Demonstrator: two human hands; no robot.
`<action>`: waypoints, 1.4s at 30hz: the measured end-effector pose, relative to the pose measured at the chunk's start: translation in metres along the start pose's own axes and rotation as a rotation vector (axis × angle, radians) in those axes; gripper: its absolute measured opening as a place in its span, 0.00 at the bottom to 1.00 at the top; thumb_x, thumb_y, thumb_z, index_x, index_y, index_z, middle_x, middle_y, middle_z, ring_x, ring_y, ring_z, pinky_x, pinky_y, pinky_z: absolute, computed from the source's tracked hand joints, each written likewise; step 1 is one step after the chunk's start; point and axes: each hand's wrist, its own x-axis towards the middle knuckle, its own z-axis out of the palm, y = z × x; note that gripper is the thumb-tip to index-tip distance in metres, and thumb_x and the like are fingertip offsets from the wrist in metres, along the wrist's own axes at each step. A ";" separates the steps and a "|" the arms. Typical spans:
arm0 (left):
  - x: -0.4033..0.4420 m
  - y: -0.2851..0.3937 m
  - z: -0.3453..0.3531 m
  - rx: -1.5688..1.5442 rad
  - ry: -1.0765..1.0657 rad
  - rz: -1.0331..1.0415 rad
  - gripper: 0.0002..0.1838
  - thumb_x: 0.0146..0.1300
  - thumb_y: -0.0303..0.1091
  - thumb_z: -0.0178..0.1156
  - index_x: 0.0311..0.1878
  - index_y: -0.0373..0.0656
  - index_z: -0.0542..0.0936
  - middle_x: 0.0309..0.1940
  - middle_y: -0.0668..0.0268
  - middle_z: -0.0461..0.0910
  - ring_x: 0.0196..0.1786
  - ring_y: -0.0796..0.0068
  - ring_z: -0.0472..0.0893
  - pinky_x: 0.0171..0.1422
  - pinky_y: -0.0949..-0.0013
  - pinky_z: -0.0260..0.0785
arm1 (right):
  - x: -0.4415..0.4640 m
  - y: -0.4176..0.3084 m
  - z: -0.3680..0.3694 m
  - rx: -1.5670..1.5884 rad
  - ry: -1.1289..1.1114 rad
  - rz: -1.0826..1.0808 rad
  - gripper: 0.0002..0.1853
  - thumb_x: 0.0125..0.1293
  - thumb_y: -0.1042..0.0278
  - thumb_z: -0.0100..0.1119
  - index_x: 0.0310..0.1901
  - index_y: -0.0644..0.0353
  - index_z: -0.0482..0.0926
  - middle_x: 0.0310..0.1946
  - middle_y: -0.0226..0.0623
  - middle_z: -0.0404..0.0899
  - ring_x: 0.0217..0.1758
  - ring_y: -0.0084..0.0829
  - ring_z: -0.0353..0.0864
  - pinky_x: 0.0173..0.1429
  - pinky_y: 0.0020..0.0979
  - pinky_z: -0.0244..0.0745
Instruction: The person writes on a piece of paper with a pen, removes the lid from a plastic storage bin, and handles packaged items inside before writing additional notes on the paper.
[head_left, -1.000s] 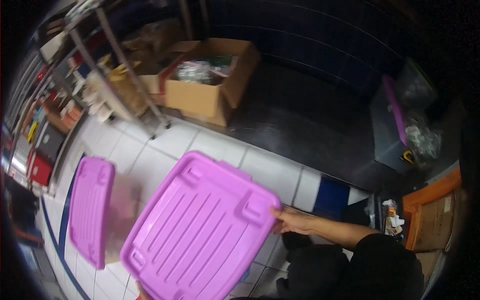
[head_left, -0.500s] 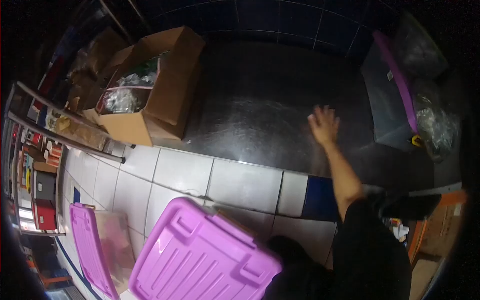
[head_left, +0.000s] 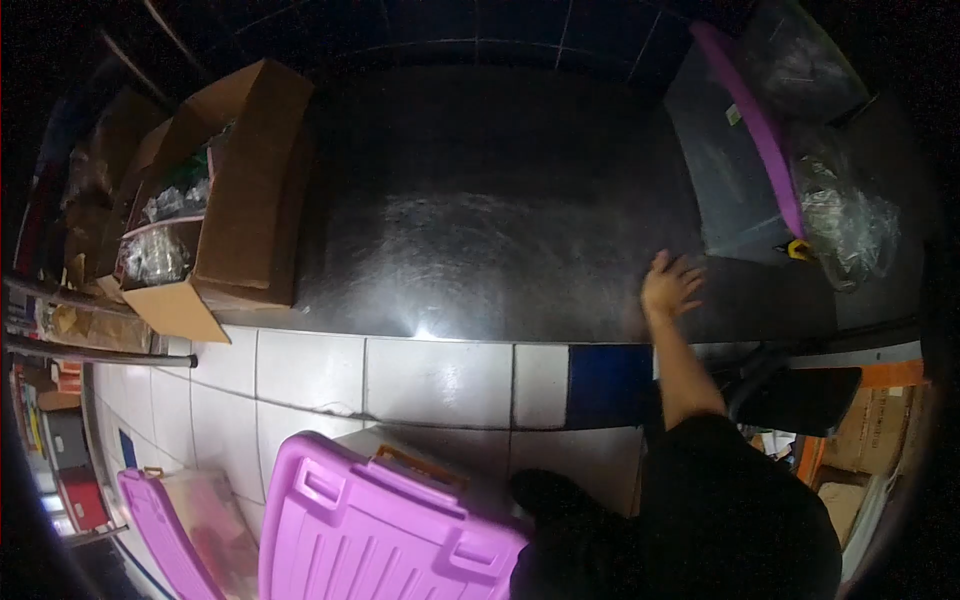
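My right hand [head_left: 671,287], fingers spread and holding nothing, is over the front right part of a dark metal surface [head_left: 470,220]. It is nearest to a grey bin with a purple lid [head_left: 735,165], a short gap away. My left hand is out of sight. Below, a large purple lid [head_left: 390,530] with ridges and moulded handle recesses lies at the bottom centre, beside my dark-clothed leg. It rests at a slant over a clear container whose edge shows behind it.
An open cardboard box [head_left: 250,190] with plastic-wrapped items stands at the left. A second purple lid [head_left: 165,530] leans on a clear bin [head_left: 212,520] at the lower left. A metal rack leg [head_left: 150,357], a plastic bag [head_left: 845,225] and a black object [head_left: 805,400] are around.
My right hand has left the large purple lid and moved out over the dark surface. My left hand has gone from view. The view has turned, so the cardboard box appears further left.
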 end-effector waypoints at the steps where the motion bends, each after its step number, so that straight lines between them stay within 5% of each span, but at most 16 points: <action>1: 0.000 0.001 0.002 0.002 -0.007 -0.002 0.34 0.69 0.62 0.56 0.52 0.34 0.79 0.38 0.58 0.81 0.41 0.72 0.79 0.41 0.69 0.72 | -0.033 -0.009 -0.002 -0.005 -0.009 -0.208 0.27 0.79 0.48 0.36 0.68 0.58 0.68 0.73 0.50 0.60 0.78 0.48 0.54 0.77 0.59 0.43; 2: 0.001 0.001 0.003 0.001 -0.016 0.001 0.34 0.69 0.62 0.56 0.52 0.34 0.79 0.38 0.58 0.81 0.41 0.72 0.79 0.41 0.69 0.71 | -0.065 -0.018 -0.004 -0.007 -0.017 -0.408 0.25 0.80 0.51 0.35 0.67 0.59 0.69 0.72 0.50 0.62 0.78 0.45 0.55 0.79 0.55 0.43; 3: 0.001 0.002 0.002 0.000 -0.024 0.007 0.34 0.69 0.62 0.56 0.52 0.34 0.79 0.38 0.58 0.81 0.41 0.72 0.79 0.41 0.69 0.71 | -0.111 -0.036 -0.040 0.233 -0.206 -0.760 0.21 0.79 0.52 0.39 0.58 0.61 0.73 0.59 0.46 0.68 0.65 0.41 0.64 0.72 0.50 0.52; 5: -0.002 0.000 -0.009 -0.006 -0.024 0.029 0.33 0.69 0.62 0.56 0.51 0.34 0.79 0.38 0.58 0.81 0.41 0.72 0.79 0.41 0.70 0.71 | -0.205 -0.072 -0.115 0.925 -1.251 -1.156 0.20 0.77 0.55 0.48 0.40 0.64 0.82 0.33 0.38 0.82 0.40 0.33 0.80 0.58 0.41 0.71; 8: -0.006 -0.005 -0.031 -0.032 -0.002 0.057 0.33 0.69 0.62 0.56 0.51 0.34 0.79 0.38 0.59 0.81 0.41 0.72 0.79 0.40 0.70 0.71 | -0.232 -0.082 -0.159 1.201 -1.753 -0.632 0.34 0.74 0.37 0.41 0.49 0.66 0.79 0.42 0.46 0.82 0.46 0.37 0.81 0.55 0.42 0.76; 10: -0.009 -0.009 -0.045 -0.061 0.016 0.064 0.33 0.69 0.62 0.56 0.51 0.34 0.79 0.38 0.59 0.80 0.41 0.72 0.79 0.40 0.70 0.71 | -0.175 -0.089 -0.199 0.888 -2.063 -0.482 0.43 0.72 0.28 0.39 0.57 0.69 0.75 0.50 0.53 0.81 0.54 0.42 0.80 0.58 0.44 0.77; 13: -0.016 -0.010 -0.067 -0.067 0.026 0.079 0.33 0.69 0.62 0.56 0.51 0.35 0.79 0.38 0.59 0.80 0.41 0.73 0.79 0.40 0.70 0.71 | -0.169 -0.081 -0.273 0.783 -2.006 -0.918 0.51 0.64 0.21 0.47 0.62 0.73 0.70 0.55 0.59 0.76 0.62 0.48 0.76 0.63 0.47 0.75; 14: -0.020 -0.010 -0.078 -0.070 0.036 0.092 0.33 0.69 0.62 0.56 0.51 0.35 0.79 0.38 0.59 0.80 0.40 0.73 0.79 0.40 0.70 0.71 | -0.196 -0.080 -0.253 0.692 -2.104 -1.087 0.65 0.52 0.12 0.50 0.68 0.76 0.61 0.61 0.69 0.67 0.69 0.56 0.69 0.69 0.52 0.69; 16: -0.030 -0.012 -0.101 -0.087 0.074 0.114 0.32 0.69 0.62 0.56 0.51 0.35 0.79 0.38 0.59 0.80 0.40 0.73 0.79 0.40 0.70 0.71 | -0.213 -0.077 -0.269 0.732 -1.824 -0.784 0.62 0.50 0.19 0.62 0.67 0.77 0.61 0.61 0.68 0.68 0.66 0.56 0.72 0.69 0.50 0.69; 17: -0.035 -0.012 -0.112 -0.086 0.091 0.123 0.32 0.69 0.62 0.56 0.51 0.35 0.79 0.38 0.59 0.80 0.40 0.73 0.79 0.40 0.70 0.71 | -0.179 -0.088 -0.310 0.782 -1.870 -0.705 0.55 0.52 0.32 0.71 0.64 0.78 0.65 0.60 0.65 0.71 0.62 0.53 0.76 0.68 0.47 0.71; 20: -0.054 -0.014 -0.141 -0.089 0.131 0.136 0.32 0.69 0.61 0.56 0.51 0.35 0.80 0.38 0.60 0.80 0.40 0.73 0.79 0.39 0.71 0.71 | -0.205 -0.082 -0.279 1.013 -1.861 -0.679 0.50 0.52 0.40 0.75 0.61 0.79 0.68 0.56 0.62 0.75 0.58 0.48 0.79 0.64 0.41 0.74; 24: -0.068 -0.018 -0.159 -0.101 0.141 0.157 0.32 0.69 0.61 0.57 0.50 0.35 0.80 0.38 0.60 0.80 0.40 0.73 0.79 0.39 0.71 0.70 | -0.187 -0.107 -0.283 1.054 -1.714 -0.910 0.48 0.53 0.43 0.75 0.64 0.73 0.68 0.53 0.57 0.79 0.56 0.43 0.81 0.62 0.37 0.76; 27: -0.068 -0.019 -0.159 -0.098 0.133 0.160 0.32 0.69 0.61 0.57 0.50 0.36 0.80 0.38 0.60 0.80 0.40 0.74 0.79 0.39 0.71 0.70 | -0.138 -0.138 -0.309 0.848 -1.701 -0.960 0.36 0.53 0.46 0.75 0.61 0.57 0.78 0.50 0.45 0.84 0.51 0.39 0.85 0.59 0.36 0.76; 32: -0.057 -0.011 -0.132 -0.060 0.053 0.169 0.31 0.69 0.61 0.57 0.50 0.36 0.80 0.38 0.61 0.80 0.39 0.74 0.78 0.38 0.71 0.70 | -0.024 -0.141 -0.341 0.790 -1.499 -0.965 0.37 0.49 0.47 0.77 0.50 0.76 0.81 0.42 0.55 0.84 0.44 0.41 0.85 0.49 0.37 0.79; 37: -0.048 0.017 -0.080 0.015 -0.146 0.177 0.31 0.69 0.61 0.57 0.50 0.36 0.80 0.39 0.61 0.80 0.39 0.74 0.78 0.38 0.72 0.70 | 0.106 -0.140 -0.341 0.765 -1.488 -0.707 0.28 0.54 0.58 0.76 0.52 0.70 0.82 0.40 0.43 0.86 0.39 0.29 0.86 0.44 0.32 0.82; 42: -0.105 0.081 0.038 0.074 -0.390 0.102 0.20 0.68 0.51 0.63 0.45 0.41 0.81 0.36 0.72 0.76 0.41 0.79 0.73 0.48 0.73 0.62 | 0.205 -0.123 -0.256 0.626 -1.263 -0.687 0.43 0.56 0.34 0.68 0.58 0.71 0.79 0.53 0.55 0.81 0.56 0.41 0.83 0.60 0.42 0.77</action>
